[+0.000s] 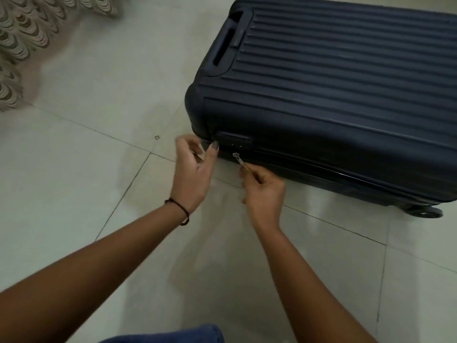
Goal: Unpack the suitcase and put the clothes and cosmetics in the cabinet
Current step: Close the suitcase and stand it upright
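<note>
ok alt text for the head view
A person's right hand pinches a zipper pull on the side of a closed dark blue suitcase on a tiled floor; the left hand is by the suitcase's corner, too blurred to tell its grip.

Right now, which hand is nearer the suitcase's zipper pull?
Right. The right hand pinches the zipper pull from just below it; the left hand sits off to the pull's left, at the corner of the suitcase, beside the lock.
</note>
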